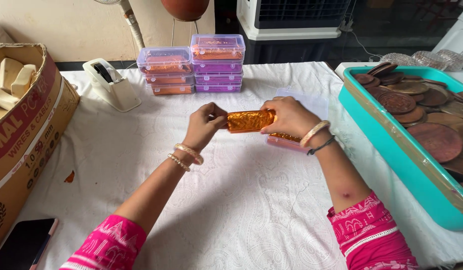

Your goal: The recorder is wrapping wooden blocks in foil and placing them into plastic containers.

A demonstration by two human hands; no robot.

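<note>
Orange foil roll point(250, 120) clamped in both hands' grip above open plastic box point(284, 142).

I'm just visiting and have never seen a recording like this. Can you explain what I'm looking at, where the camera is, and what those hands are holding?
There is no machine here: a person works with two bare hands, and the one camera sits on their head, looking down. The left hand and right hand each hold one end of an orange foil-wrapped roll above a white patterned tablecloth. Under the right hand lies an open clear plastic box. Behind stand stacked lidded boxes and a white tape dispenser. At the right, a teal tray holds brown discs; at the left are a cardboard carton and a dark phone.
</note>
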